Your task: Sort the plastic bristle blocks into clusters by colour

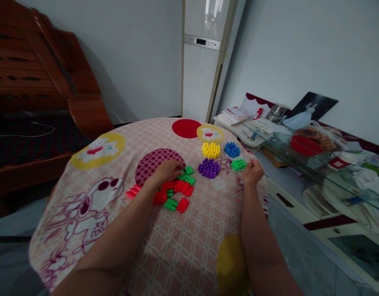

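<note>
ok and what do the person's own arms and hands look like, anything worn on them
The bare left hand and bare right hand wear no gloves. The uncovered left forearm and uncovered right forearm show no sleeve, watch or bracelet. Rings would be too small to tell.

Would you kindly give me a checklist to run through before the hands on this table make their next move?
1. Left hand at the loose green pieces: ok, its fingers are right by them.
2. Left hand's grip on a piece: cannot tell, the fingertips are too small to make out.
3. Right hand beside the green cluster: ok.
4. Yellow cluster, purple cluster and blue cluster each one colour: ok.
5. Red pieces separated from loose green ones: not ok, they lie intermixed.
</note>
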`<state>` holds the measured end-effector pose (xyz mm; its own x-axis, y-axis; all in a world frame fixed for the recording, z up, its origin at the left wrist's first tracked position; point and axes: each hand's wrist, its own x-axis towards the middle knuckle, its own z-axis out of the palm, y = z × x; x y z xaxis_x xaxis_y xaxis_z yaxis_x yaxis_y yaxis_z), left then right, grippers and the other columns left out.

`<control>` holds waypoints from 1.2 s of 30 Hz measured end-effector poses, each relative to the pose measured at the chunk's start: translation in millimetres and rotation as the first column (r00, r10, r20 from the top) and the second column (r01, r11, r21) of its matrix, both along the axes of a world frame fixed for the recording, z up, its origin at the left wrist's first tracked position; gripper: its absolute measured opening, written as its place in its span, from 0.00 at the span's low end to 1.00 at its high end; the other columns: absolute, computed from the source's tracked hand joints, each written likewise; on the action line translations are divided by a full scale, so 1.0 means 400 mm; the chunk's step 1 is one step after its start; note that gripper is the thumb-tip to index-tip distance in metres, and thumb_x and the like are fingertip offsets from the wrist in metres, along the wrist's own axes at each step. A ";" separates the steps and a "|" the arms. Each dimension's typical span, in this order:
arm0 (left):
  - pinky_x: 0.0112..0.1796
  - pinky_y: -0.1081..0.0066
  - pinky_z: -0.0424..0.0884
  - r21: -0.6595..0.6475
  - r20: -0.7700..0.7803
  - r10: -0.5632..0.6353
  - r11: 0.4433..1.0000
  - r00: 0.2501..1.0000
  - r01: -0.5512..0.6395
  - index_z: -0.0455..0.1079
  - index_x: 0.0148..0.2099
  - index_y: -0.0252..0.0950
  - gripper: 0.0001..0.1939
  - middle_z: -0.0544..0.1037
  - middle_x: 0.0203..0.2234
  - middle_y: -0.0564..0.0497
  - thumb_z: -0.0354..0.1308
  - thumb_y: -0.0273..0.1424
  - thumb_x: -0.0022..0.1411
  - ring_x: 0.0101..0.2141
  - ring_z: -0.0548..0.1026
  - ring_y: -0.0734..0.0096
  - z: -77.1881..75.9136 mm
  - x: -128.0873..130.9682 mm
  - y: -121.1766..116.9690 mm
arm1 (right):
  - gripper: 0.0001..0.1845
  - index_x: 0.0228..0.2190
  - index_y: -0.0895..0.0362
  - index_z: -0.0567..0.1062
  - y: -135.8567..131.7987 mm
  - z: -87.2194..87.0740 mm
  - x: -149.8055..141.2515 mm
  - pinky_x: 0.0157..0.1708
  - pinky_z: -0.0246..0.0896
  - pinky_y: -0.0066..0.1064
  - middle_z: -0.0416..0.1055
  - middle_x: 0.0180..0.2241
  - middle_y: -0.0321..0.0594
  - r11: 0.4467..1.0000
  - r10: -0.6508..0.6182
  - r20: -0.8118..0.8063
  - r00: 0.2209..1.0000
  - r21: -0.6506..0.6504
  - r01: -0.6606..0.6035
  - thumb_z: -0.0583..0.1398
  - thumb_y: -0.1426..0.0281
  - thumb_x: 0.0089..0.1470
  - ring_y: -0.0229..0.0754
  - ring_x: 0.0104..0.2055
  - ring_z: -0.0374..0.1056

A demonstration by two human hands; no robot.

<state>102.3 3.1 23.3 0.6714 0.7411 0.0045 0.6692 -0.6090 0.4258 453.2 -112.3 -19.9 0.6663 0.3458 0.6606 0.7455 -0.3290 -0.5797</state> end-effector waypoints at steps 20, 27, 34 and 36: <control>0.26 0.78 0.66 -0.196 0.648 0.005 0.967 0.762 0.160 0.73 0.35 0.33 0.07 0.76 0.24 0.53 0.61 0.31 0.54 0.25 0.72 0.76 0.054 0.072 -0.084 | 0.13 0.34 0.57 0.78 0.003 0.064 -0.360 0.25 0.64 0.28 0.73 0.24 0.35 0.428 0.843 -0.449 0.296 0.227 -0.875 0.63 0.62 0.49 0.37 0.24 0.67; 0.33 0.75 0.72 -0.105 0.642 -0.097 0.972 0.761 0.212 0.75 0.39 0.35 0.08 0.81 0.31 0.51 0.61 0.30 0.56 0.32 0.77 0.72 0.063 0.105 -0.127 | 0.12 0.33 0.56 0.80 -0.017 0.087 -0.272 0.27 0.65 0.29 0.76 0.27 0.37 0.600 0.781 -0.376 0.499 0.228 -0.767 0.64 0.65 0.45 0.38 0.26 0.69; 0.34 0.72 0.72 -0.064 0.565 0.019 0.998 0.825 0.021 0.75 0.38 0.34 0.10 0.81 0.30 0.49 0.58 0.33 0.57 0.32 0.78 0.69 0.071 0.054 -0.068 | 0.13 0.27 0.60 0.81 -0.057 0.082 -0.048 0.32 0.68 0.36 0.77 0.25 0.40 0.897 0.392 -0.309 0.866 0.339 -0.285 0.62 0.66 0.38 0.45 0.28 0.71; 0.34 0.72 0.72 -0.078 0.541 0.022 0.997 0.841 0.024 0.76 0.39 0.34 0.11 0.81 0.31 0.49 0.57 0.34 0.57 0.32 0.78 0.68 0.070 0.045 -0.056 | 0.13 0.26 0.61 0.81 -0.066 0.065 -0.009 0.32 0.68 0.37 0.76 0.23 0.41 0.932 0.325 -0.359 0.875 0.280 -0.231 0.62 0.66 0.36 0.46 0.27 0.71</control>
